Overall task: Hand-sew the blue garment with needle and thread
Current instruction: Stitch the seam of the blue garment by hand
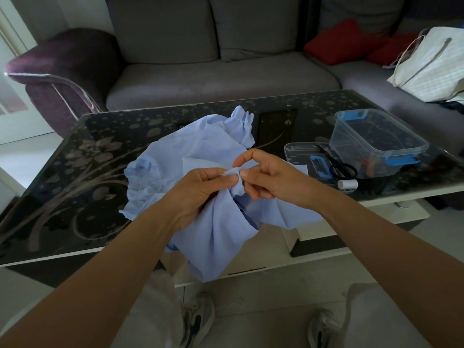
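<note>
The dark floral bench (pixel 75 172) carries the blue garment (pixel 200 146), heaped on its near half and spilling over the near edge toward my knees; to its right sit a clear box (pixel 376 136) with blue clips, a small clear case (pixel 298 150), black scissors (pixel 341 168) and a white spool (pixel 347 184). My left hand (pixel 200 189) bunches a raised fold of the cloth, its grip pinching thumb to forefinger; my right hand (pixel 271 177) pinches the same fold just beside it; the needle (pixel 218 174) shows as a thin sliver across my left fingers.
</note>
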